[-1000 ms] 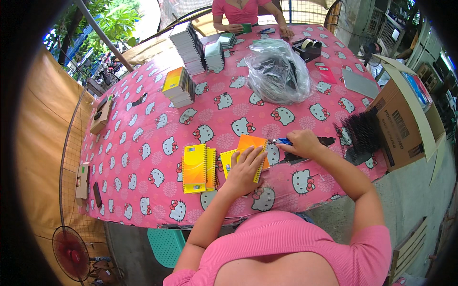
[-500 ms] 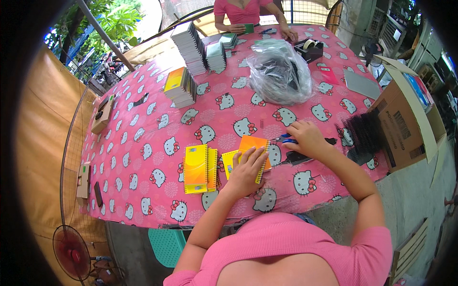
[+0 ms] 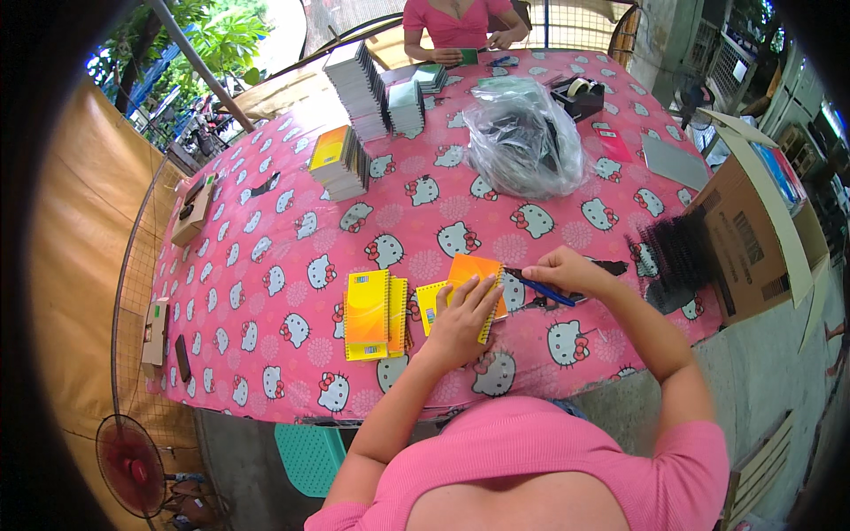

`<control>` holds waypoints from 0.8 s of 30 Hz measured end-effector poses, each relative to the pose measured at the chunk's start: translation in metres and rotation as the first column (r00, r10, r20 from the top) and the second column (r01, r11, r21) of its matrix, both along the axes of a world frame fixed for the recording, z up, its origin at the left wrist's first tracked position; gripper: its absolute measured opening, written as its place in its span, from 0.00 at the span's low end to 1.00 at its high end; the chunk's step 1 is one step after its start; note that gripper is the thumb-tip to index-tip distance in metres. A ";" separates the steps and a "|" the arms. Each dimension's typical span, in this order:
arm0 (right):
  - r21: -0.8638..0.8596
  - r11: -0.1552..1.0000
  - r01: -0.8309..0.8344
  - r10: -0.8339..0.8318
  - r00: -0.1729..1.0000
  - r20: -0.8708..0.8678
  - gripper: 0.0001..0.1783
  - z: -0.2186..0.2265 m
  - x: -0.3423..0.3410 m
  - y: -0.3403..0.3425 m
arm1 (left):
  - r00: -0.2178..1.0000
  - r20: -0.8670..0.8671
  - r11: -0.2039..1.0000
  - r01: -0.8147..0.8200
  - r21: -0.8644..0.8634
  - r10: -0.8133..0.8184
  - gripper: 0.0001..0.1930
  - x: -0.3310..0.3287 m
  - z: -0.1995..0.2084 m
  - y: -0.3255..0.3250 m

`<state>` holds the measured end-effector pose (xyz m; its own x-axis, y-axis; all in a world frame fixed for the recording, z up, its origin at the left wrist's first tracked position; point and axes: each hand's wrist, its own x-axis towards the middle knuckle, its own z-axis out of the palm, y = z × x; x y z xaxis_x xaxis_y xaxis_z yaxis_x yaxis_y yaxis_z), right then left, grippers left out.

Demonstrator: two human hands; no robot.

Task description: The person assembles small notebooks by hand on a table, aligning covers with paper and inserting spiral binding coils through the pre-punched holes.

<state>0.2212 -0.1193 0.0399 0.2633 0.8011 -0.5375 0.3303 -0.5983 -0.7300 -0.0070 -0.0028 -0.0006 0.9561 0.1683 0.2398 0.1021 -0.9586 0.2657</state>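
Observation:
My left hand (image 3: 462, 326) lies with fingers spread over a small pile of yellow and orange spiral notebooks (image 3: 478, 270), pressing them to the table. Closed around blue-handled pliers (image 3: 551, 293), my right hand (image 3: 567, 271) is just right of that pile. The dark jaws of the pliers point left, at the upper end of the top notebook's spiral edge; whether they touch the wire is too small to tell. Left of my left hand, more yellow spiral notebooks (image 3: 367, 305) lie overlapped. A black strip or pouch, partly hidden, lies under my right hand.
Black spiral coils (image 3: 673, 252) lie beside an open cardboard box (image 3: 753, 226) at right. A clear plastic bag (image 3: 522, 137), a tape dispenser (image 3: 580, 97) and notebook stacks (image 3: 339, 164) stand farther back. Across the table, a person in pink holds a green notebook (image 3: 467, 57).
My right hand has shifted its grip; the pliers' handles now slant down to the right, with the jaws beside the notebook's spiral. The person opposite has drawn a hand back from the tape dispenser.

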 end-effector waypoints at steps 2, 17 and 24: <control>0.038 0.999 -0.024 0.023 0.999 0.025 0.22 -0.010 -0.003 -0.008 | 1.000 -0.007 1.000 0.003 -0.004 -0.003 0.45 -0.001 0.000 0.000; 0.251 0.856 -0.452 0.025 0.521 0.853 0.22 0.010 -0.008 0.005 | 1.000 0.023 1.000 0.018 0.023 -0.018 0.45 0.000 -0.001 0.001; -0.040 0.995 0.095 -0.099 0.989 -0.107 0.21 0.015 -0.011 0.007 | 0.998 0.061 0.999 0.013 0.033 -0.015 0.43 0.000 -0.005 0.000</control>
